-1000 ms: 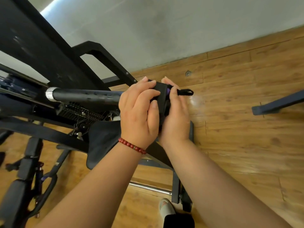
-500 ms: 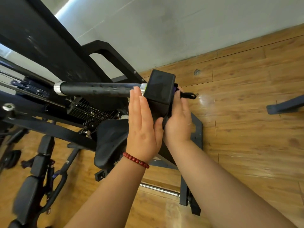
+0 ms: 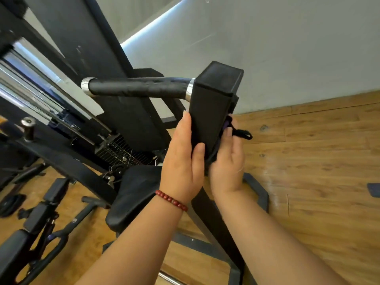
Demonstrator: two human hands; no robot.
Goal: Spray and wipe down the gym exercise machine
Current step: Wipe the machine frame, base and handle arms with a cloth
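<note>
Machine post (image 3: pixel 211 112), cloth (image 3: pixel 227 128) under right hand (image 3: pixel 226 167)

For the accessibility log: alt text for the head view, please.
The left hand lies flat on one side of a black machine post; the right hand holds a dark cloth against the other side. A black handle juts from the post; wood floor below.

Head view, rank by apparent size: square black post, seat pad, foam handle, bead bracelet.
1. square black post and seat pad: look alike; the post is nearer the camera and the pad partly hidden, so unranked
2. foam handle
3. bead bracelet
</note>
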